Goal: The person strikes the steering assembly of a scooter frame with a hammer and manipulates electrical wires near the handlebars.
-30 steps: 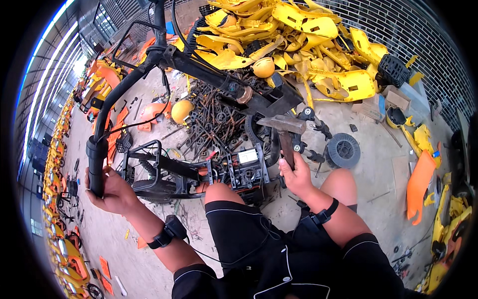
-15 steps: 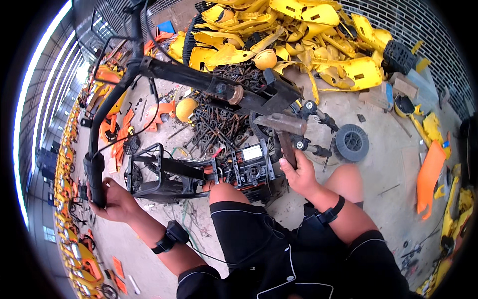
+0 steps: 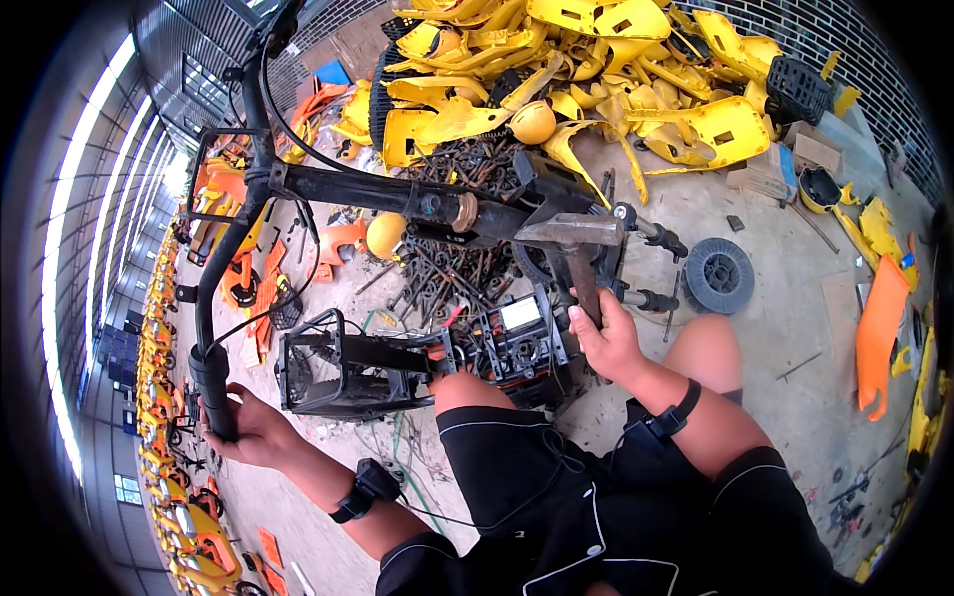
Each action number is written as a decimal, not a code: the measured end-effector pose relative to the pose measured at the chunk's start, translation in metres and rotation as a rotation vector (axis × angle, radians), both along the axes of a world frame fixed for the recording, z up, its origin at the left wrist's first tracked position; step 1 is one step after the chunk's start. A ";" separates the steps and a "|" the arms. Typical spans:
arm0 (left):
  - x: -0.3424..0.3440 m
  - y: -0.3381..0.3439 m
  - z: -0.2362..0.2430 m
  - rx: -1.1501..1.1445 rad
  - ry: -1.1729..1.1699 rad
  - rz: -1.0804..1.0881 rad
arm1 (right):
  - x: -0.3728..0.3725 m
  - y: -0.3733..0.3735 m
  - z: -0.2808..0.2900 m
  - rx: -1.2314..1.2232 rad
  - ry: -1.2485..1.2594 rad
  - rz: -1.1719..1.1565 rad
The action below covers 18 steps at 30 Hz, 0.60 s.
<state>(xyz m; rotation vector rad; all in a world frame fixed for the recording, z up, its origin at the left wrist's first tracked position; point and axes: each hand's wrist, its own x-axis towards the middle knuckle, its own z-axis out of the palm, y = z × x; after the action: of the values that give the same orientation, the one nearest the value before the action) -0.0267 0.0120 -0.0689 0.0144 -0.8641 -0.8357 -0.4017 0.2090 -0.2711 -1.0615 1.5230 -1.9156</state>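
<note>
My left hand [image 3: 250, 429] is closed around the black grip [image 3: 211, 382] at the near end of a handlebar [image 3: 231, 238]. From the bar's middle a black steering column [image 3: 363, 194] runs right to the front of a stripped scooter frame [image 3: 363, 372]. In my right hand [image 3: 608, 338] a hammer [image 3: 584, 283] is held upright by its handle. The hammer's metal head [image 3: 570, 229] overlaps the column's lower end in view; whether it touches I cannot tell. A battery-like box with a white label [image 3: 519, 314] sits in the frame between my hands.
Yellow body panels [image 3: 686, 129] lie heaped at the back, beside a pile of dark metal parts [image 3: 467, 268]. A black wheel [image 3: 718, 276] and an orange panel [image 3: 880, 328] lie on the right floor. Rows of yellow scooters [image 3: 189, 517] stand along the left.
The view has shifted slightly, so most things sit a little further right. Both hands keep their holds on the handlebar grip and the hammer.
</note>
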 end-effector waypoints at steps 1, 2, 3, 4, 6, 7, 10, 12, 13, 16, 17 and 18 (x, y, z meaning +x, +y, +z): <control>0.001 -0.001 -0.001 -0.002 -0.005 -0.001 | -0.001 0.000 0.001 0.008 0.024 -0.001; 0.002 -0.001 -0.001 -0.004 -0.011 -0.002 | -0.003 -0.001 0.002 0.016 0.047 -0.003; 0.002 -0.002 -0.001 -0.007 -0.016 -0.003 | -0.004 -0.001 0.002 0.013 0.060 -0.002; 0.002 -0.002 -0.002 -0.014 -0.010 -0.001 | -0.007 0.000 0.002 0.014 0.075 0.001; 0.001 -0.005 -0.003 -0.028 0.002 0.002 | -0.010 0.000 0.003 0.015 0.080 0.009; 0.002 -0.005 -0.004 -0.027 0.004 0.011 | -0.010 0.001 0.005 0.018 0.066 0.018; 0.004 -0.009 -0.005 -0.022 0.007 0.029 | -0.010 0.003 0.009 0.018 0.036 0.044; 0.005 -0.012 -0.006 -0.014 0.004 0.032 | -0.011 0.003 0.009 0.019 0.033 0.054; 0.005 -0.013 -0.007 -0.017 0.015 0.030 | -0.013 0.003 0.008 0.022 0.039 0.056; 0.004 -0.015 -0.006 -0.017 0.041 0.032 | -0.015 0.004 0.007 0.037 0.051 0.064; 0.004 -0.015 -0.006 -0.016 0.022 0.041 | -0.016 0.004 0.008 0.043 0.055 0.067; 0.005 -0.015 -0.005 -0.014 0.003 0.049 | -0.017 0.003 0.009 0.047 0.054 0.065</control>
<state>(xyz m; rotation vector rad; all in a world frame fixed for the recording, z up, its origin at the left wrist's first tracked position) -0.0215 -0.0025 -0.0736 0.0220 -0.8634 -0.7840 -0.4192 0.2123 -0.2616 -1.1369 1.5360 -1.8115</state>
